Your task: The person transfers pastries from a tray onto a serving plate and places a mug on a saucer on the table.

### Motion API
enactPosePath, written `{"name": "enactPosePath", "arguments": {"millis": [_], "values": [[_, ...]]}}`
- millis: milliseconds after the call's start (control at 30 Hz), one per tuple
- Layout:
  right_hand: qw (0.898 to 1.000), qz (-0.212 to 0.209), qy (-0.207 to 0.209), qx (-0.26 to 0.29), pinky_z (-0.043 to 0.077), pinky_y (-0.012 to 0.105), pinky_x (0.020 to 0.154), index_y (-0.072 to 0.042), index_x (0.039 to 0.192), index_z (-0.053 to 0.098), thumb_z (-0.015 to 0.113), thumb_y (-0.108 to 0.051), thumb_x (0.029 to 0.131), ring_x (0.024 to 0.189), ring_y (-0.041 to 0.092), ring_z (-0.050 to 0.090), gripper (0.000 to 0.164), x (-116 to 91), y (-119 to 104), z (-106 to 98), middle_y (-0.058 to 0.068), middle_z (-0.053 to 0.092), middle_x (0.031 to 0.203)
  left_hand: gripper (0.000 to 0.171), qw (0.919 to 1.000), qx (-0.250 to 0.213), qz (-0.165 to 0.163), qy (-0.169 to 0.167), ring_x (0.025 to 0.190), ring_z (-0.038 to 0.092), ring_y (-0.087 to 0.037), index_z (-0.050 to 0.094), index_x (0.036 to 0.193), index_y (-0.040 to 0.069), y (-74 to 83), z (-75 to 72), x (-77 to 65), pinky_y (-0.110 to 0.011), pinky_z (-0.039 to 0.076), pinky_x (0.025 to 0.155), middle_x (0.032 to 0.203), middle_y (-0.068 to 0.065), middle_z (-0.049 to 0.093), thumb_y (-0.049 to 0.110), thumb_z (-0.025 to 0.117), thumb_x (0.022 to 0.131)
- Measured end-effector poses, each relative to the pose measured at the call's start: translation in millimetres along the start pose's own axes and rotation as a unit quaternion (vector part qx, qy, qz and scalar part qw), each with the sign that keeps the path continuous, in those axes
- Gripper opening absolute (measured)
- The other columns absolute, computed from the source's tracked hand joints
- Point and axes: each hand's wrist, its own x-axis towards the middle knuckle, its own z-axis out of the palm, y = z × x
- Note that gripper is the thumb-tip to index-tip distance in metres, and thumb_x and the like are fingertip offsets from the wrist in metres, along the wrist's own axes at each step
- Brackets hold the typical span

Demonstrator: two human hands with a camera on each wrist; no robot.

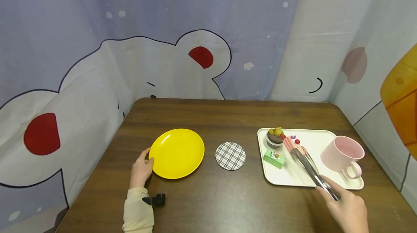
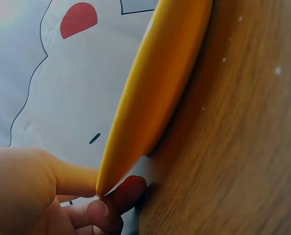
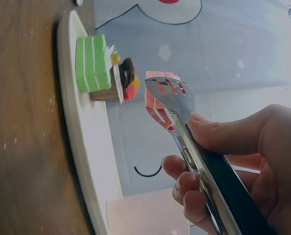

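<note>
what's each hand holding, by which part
Left hand: round yellow plate, by its rim. Right hand: silver metal tongs, by the handles, pinching a pink cake slice.

Yellow plate [image 1: 176, 154], slotted metal tongs [image 1: 311, 169], pink cake slice [image 1: 288, 144].
We note the plate round, glossy, face up on the left part of the brown wooden table [image 1: 241, 200], its rim flaring clear of the surface. We log the tongs as silver with dark handle strips, slanting over the white tray [image 1: 286, 178], slotted heads closed about the slice. The slice, layered with pale lines, we find raised above the tray, near its left end.
</note>
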Motion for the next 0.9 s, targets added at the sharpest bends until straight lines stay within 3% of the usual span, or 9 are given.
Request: {"name": "enactPosePath", "arguments": {"millis": [100,200,433,600,767,900], "values": [[1.000,-0.020,0.020,0.013,0.044,0.058,0.061,-0.005,0.110,0.071,0.076,-0.025,0.079,0.074,0.060,0.059,0.037,0,-8,1,0.031,0.068,0.078,0.054,1.0000,0.004,-0.001,-0.001,0.093,0.059,-0.033,0.027,0.152,0.008,-1.1,0.5,-0.2,-0.045,0.046,0.079,0.125,-0.032,0.057,0.020,0.041,0.101],[0.998,-0.035,0.036,0.028,0.044,0.061,0.064,-0.005,0.108,0.072,0.077,-0.022,0.077,0.076,0.060,0.059,0.035,0,-15,4,0.030,0.069,0.078,0.054,1.0000,0.003,0.002,0.000,0.098,0.060,-0.035,0.026,0.152,0.007,-1.7,1.4,0.2,-0.050,0.047,0.085,0.128,-0.034,0.056,0.019,0.040,0.101],[0.995,-0.057,0.061,0.055,0.044,0.061,0.067,-0.007,0.104,0.075,0.079,-0.015,0.074,0.080,0.057,0.063,0.032,2,-34,11,0.028,0.071,0.085,0.054,1.0000,0.006,0.006,-0.001,0.084,0.064,-0.026,0.025,0.153,0.008,-1.6,1.5,1.2,-0.048,0.048,0.082,0.126,-0.033,0.058,0.020,0.039,0.102],[0.989,-0.097,0.084,0.074,0.045,0.054,0.060,-0.007,0.101,0.077,0.081,-0.010,0.069,0.068,0.044,0.067,0.032,6,-49,19,0.021,0.074,0.079,0.054,1.0000,0.000,0.003,-0.006,0.089,0.064,-0.027,0.024,0.153,0.008,-1.5,1.5,1.5,-0.048,0.048,0.084,0.131,-0.034,0.054,0.020,0.039,0.102],[0.986,-0.118,0.083,0.086,0.045,0.044,0.055,-0.011,0.100,0.077,0.084,-0.011,0.067,0.061,0.031,0.064,0.034,9,-63,28,0.014,0.075,0.076,0.054,1.0000,-0.005,0.005,-0.005,0.081,0.064,-0.022,0.025,0.153,0.009,-2.4,1.6,1.2,-0.039,0.049,0.076,0.128,-0.033,0.057,0.021,0.039,0.102],[0.981,-0.145,0.080,0.101,0.044,0.043,0.053,-0.011,0.100,0.077,0.084,-0.010,0.066,0.059,0.031,0.065,0.035,11,-72,36,0.014,0.075,0.077,0.054,0.9998,-0.018,0.004,-0.002,0.065,0.058,-0.016,0.026,0.153,0.009,-2.5,1.6,0.7,-0.029,0.044,0.064,0.112,-0.028,0.064,0.021,0.041,0.102]]}}
